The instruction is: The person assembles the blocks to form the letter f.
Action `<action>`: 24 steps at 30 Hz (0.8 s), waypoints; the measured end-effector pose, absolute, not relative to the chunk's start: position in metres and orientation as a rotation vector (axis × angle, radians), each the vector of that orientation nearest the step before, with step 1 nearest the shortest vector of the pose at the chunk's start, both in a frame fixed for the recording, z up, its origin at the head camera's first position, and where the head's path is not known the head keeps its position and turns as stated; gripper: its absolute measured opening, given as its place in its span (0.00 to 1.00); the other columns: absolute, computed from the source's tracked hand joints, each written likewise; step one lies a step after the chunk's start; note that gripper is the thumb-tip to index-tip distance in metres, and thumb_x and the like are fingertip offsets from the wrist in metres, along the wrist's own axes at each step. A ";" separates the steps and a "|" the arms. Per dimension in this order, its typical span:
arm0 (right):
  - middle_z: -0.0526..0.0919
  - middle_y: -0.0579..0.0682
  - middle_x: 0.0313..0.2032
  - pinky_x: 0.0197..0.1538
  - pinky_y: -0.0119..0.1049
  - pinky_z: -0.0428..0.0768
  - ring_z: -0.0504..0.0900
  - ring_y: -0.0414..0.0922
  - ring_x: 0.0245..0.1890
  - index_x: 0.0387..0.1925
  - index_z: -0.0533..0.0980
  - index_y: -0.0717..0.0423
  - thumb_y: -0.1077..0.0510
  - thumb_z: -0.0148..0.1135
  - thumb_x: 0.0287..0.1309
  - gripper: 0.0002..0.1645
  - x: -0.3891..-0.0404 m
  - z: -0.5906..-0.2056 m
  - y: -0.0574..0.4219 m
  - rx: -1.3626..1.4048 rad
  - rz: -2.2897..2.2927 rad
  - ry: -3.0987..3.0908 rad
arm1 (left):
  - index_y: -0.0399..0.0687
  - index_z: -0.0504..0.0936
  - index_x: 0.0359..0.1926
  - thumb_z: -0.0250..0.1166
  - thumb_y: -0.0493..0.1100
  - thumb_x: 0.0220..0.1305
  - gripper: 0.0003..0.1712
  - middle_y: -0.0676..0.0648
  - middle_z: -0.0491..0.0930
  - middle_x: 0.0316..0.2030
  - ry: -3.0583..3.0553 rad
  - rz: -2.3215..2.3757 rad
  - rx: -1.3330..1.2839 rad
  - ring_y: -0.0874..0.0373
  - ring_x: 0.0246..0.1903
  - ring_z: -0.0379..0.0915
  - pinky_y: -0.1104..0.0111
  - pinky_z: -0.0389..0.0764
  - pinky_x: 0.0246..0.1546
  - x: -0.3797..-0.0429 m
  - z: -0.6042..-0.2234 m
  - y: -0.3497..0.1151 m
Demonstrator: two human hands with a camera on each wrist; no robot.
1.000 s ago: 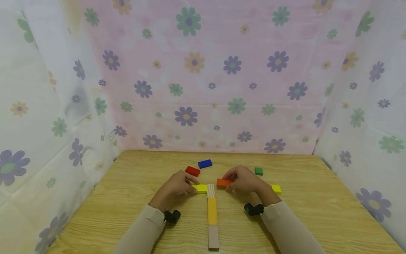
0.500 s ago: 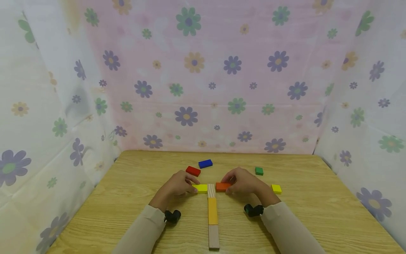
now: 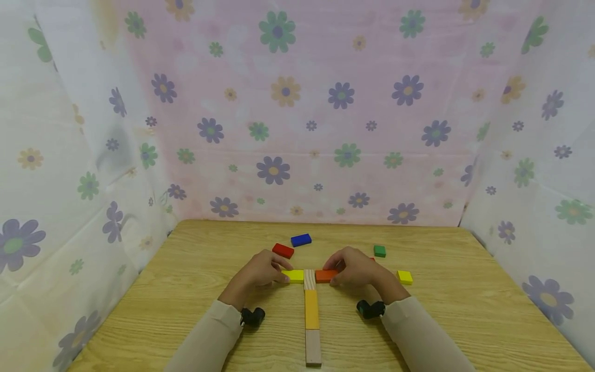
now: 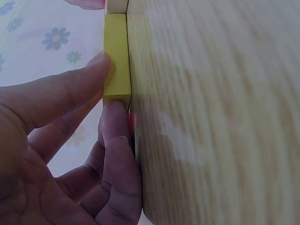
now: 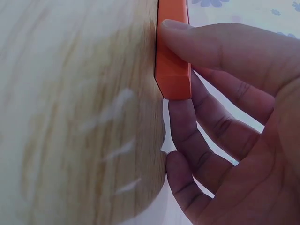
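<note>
In the head view a line of blocks runs up the table: a greyish-brown block [image 3: 313,347], an orange-yellow block [image 3: 311,309] and a striped bare-wood block [image 3: 309,279] at the far end. My left hand [image 3: 260,268] holds a yellow block [image 3: 295,277] by thumb and fingers, its end against the left side of the striped block. On the opposite side, my right hand [image 3: 355,268] pinches an orange-red block [image 3: 325,276], its end right at the striped block. Both wrist views show the yellow block [image 4: 116,56] and the orange-red block [image 5: 173,70] lying low along the tabletop.
Beyond the left hand lie a red block [image 3: 283,251] and a blue block [image 3: 301,239]. Further right are a small green block [image 3: 379,251] and a small yellow block [image 3: 405,277]. A bit of red [image 3: 372,259] peeks out behind the right hand. Flowered cloth [image 3: 307,129] surrounds the table.
My right hand has brought the orange-red block left and slightly nearer, up to the striped block. The left hand and the yellow block have stayed in place.
</note>
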State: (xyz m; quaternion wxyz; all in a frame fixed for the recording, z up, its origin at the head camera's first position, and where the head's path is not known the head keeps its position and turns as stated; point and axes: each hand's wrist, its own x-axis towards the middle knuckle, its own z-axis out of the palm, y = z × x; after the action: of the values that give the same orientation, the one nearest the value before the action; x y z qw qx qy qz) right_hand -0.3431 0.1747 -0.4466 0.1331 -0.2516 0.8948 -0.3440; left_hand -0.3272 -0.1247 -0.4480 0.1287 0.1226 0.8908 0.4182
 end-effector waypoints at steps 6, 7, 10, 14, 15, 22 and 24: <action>0.88 0.41 0.46 0.55 0.46 0.85 0.84 0.41 0.46 0.46 0.87 0.43 0.60 0.78 0.54 0.17 -0.344 -0.448 0.174 -0.712 -0.995 2.600 | 0.51 0.92 0.46 0.79 0.39 0.57 0.14 0.47 0.81 0.40 2.590 1.224 0.352 0.52 0.37 0.75 0.65 0.82 0.31 -0.328 -0.449 -0.125; 0.88 0.41 0.45 0.55 0.46 0.85 0.84 0.41 0.45 0.46 0.87 0.43 0.60 0.79 0.54 0.17 -0.344 -0.448 0.174 -0.710 -0.997 2.599 | 0.51 0.92 0.46 0.79 0.39 0.57 0.14 0.47 0.81 0.40 2.590 1.223 0.351 0.52 0.37 0.75 0.65 0.82 0.31 -0.328 -0.449 -0.125; 0.88 0.41 0.45 0.53 0.45 0.85 0.85 0.41 0.45 0.47 0.87 0.44 0.59 0.79 0.54 0.17 -0.344 -0.449 0.174 -0.709 -1.005 2.591 | 0.51 0.92 0.46 0.79 0.39 0.57 0.14 0.47 0.81 0.40 2.588 1.223 0.353 0.53 0.37 0.75 0.65 0.82 0.32 -0.328 -0.449 -0.125; 0.88 0.41 0.44 0.52 0.45 0.86 0.85 0.41 0.44 0.47 0.87 0.45 0.60 0.79 0.54 0.18 -0.343 -0.449 0.174 -0.708 -1.019 2.578 | 0.51 0.92 0.46 0.78 0.39 0.57 0.14 0.47 0.81 0.40 2.586 1.224 0.362 0.53 0.38 0.75 0.65 0.82 0.32 -0.327 -0.448 -0.126; 0.88 0.42 0.45 0.52 0.45 0.86 0.85 0.42 0.45 0.47 0.87 0.45 0.60 0.79 0.54 0.18 -0.343 -0.449 0.173 -0.705 -1.019 2.579 | 0.51 0.92 0.46 0.78 0.39 0.58 0.14 0.47 0.81 0.41 2.587 1.223 0.365 0.53 0.38 0.75 0.65 0.82 0.32 -0.327 -0.448 -0.126; 0.87 0.42 0.46 0.53 0.46 0.85 0.84 0.42 0.45 0.47 0.87 0.44 0.59 0.80 0.53 0.18 -0.341 -0.448 0.173 -0.692 -1.000 2.605 | 0.51 0.92 0.46 0.79 0.39 0.57 0.14 0.47 0.81 0.42 2.599 1.211 0.368 0.52 0.39 0.74 0.66 0.81 0.32 -0.327 -0.448 -0.125; 0.87 0.42 0.45 0.53 0.46 0.85 0.84 0.42 0.45 0.47 0.87 0.44 0.59 0.80 0.53 0.18 -0.342 -0.449 0.173 -0.694 -1.006 2.600 | 0.51 0.92 0.46 0.79 0.39 0.57 0.14 0.47 0.81 0.42 2.597 1.211 0.365 0.52 0.39 0.75 0.65 0.81 0.32 -0.327 -0.448 -0.125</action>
State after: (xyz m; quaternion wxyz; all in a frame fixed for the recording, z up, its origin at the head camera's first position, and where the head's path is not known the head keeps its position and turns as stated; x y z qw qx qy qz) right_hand -0.3420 0.1729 -0.4490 0.1340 -0.2394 0.8968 -0.3470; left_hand -0.3269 -0.1252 -0.4478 0.1262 0.1255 0.8919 0.4157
